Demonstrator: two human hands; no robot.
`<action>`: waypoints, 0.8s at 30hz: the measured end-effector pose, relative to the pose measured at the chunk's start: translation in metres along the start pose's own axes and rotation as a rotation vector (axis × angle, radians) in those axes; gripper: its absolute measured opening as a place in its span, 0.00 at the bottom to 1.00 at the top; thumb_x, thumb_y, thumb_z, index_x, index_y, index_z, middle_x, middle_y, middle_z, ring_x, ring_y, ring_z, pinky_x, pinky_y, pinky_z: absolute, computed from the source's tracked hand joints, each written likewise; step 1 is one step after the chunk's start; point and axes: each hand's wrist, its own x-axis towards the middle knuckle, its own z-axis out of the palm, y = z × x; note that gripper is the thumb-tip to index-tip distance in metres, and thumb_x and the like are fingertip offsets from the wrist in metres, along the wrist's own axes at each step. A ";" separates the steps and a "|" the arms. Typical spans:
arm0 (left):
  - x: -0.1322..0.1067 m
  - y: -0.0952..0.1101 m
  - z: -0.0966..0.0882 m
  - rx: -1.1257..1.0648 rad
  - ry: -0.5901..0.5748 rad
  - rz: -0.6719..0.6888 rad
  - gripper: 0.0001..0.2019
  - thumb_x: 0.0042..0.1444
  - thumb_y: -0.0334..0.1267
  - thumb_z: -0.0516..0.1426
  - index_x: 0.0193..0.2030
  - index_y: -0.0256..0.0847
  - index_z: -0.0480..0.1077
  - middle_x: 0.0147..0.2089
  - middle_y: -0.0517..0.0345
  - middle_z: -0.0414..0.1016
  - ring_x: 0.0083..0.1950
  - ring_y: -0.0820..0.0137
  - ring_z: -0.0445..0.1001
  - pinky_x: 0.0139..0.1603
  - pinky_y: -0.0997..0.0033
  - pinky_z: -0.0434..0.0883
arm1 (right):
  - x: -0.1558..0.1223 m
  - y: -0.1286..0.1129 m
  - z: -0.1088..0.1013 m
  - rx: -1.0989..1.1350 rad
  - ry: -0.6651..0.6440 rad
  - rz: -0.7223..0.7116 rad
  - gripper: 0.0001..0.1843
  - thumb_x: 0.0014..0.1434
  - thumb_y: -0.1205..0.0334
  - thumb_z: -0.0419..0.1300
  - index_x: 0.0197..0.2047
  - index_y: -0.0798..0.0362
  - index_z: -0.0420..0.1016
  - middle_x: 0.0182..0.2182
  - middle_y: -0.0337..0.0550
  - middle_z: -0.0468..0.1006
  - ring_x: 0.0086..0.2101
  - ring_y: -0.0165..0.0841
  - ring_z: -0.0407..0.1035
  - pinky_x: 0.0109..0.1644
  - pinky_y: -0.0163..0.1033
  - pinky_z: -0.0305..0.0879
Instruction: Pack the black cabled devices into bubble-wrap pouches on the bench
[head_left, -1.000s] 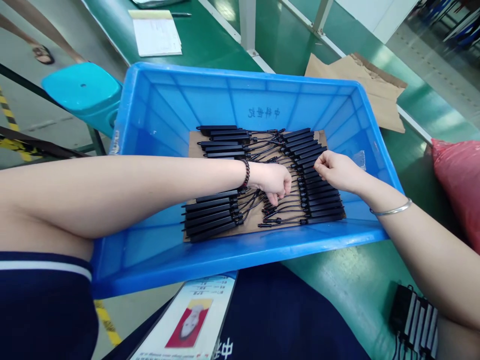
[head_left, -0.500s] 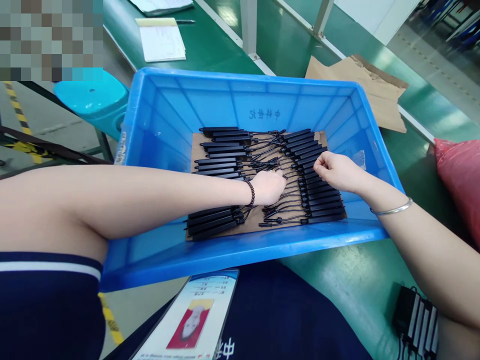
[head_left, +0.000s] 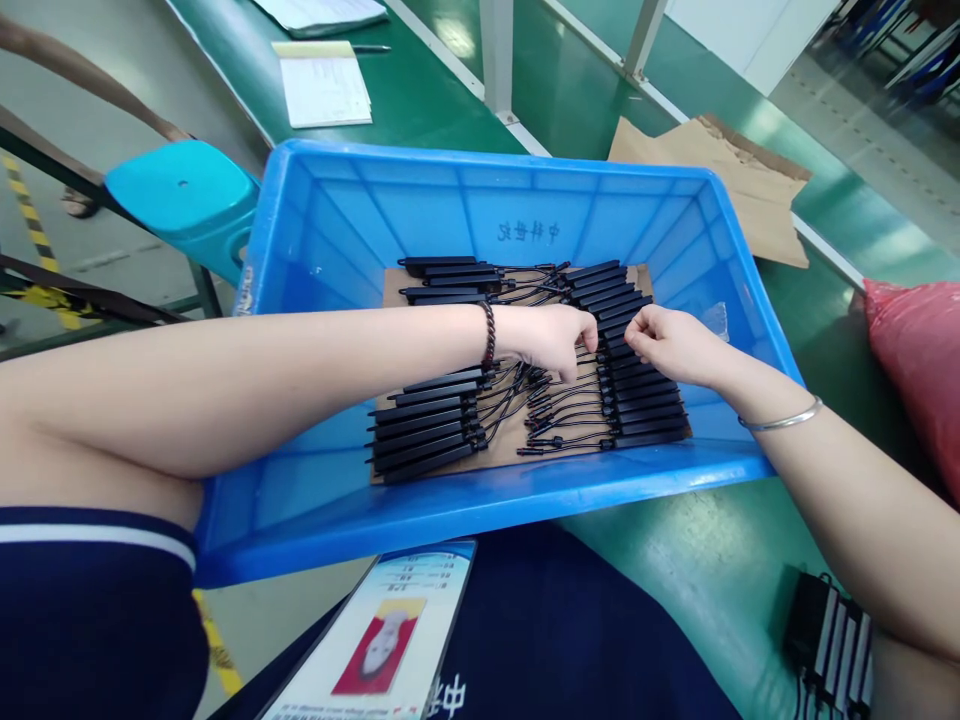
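Note:
A blue plastic crate [head_left: 487, 530] holds two rows of slim black bars with thin cables, perhaps power adapters. The left row [head_left: 427, 425] lies partly under my left forearm; the right row [head_left: 649, 415] fans from back to front. My left hand [head_left: 551, 338] hovers over the cables between the rows, its index finger and thumb bent down and apart, with nothing visible in them. At the right row's outer side is my right hand [head_left: 664, 340], thumb and fingers pinched together against the bars. Whatever the pinch may hold is hidden.
Brown cardboard [head_left: 517, 450] lines the crate floor. Behind stands a green table [head_left: 450, 110] with a notepad [head_left: 326, 90] and a pen. A turquoise stool [head_left: 180, 185] and another person's arm [head_left: 90, 75] are at left. A red sack [head_left: 915, 360] and more adapters [head_left: 829, 635] sit at right.
My left hand has moved right and slightly toward the back, and its index finger now points down near the right row. My right hand has hardly moved.

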 end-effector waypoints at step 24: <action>0.025 -0.007 0.052 -1.087 0.340 0.091 0.01 0.57 0.25 0.56 0.35 0.30 0.68 0.28 0.60 0.71 0.26 0.79 0.71 0.33 0.75 0.72 | -0.002 -0.003 0.001 0.188 0.040 -0.147 0.09 0.57 0.57 0.56 0.34 0.55 0.70 0.27 0.39 0.75 0.28 0.29 0.66 0.31 0.33 0.57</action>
